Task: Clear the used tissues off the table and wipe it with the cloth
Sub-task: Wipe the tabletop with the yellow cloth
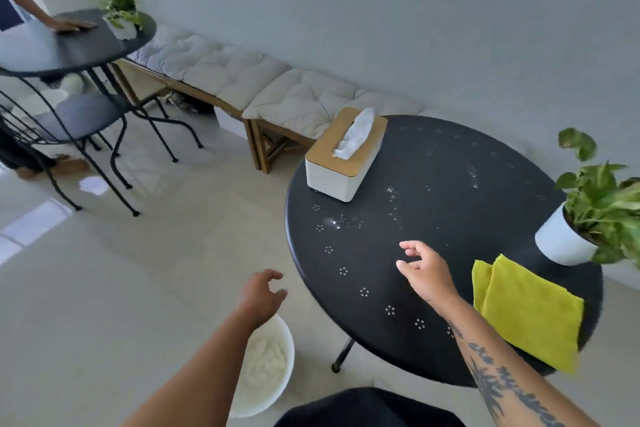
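Note:
A round black table with small flower-shaped holes stands in front of me. A folded yellow cloth lies on its near right edge. Crumpled white tissues fill a white bin on the floor left of the table. My left hand hovers over the bin, fingers apart and holding nothing. Over the table's near side, left of the cloth, my right hand is open with loosely curled fingers. No loose tissues show on the tabletop.
A white tissue box with a wooden lid sits at the table's far left. A potted plant stands at the right edge. A cushioned bench lines the wall. Another person's hand rests on a second black table, beside a chair.

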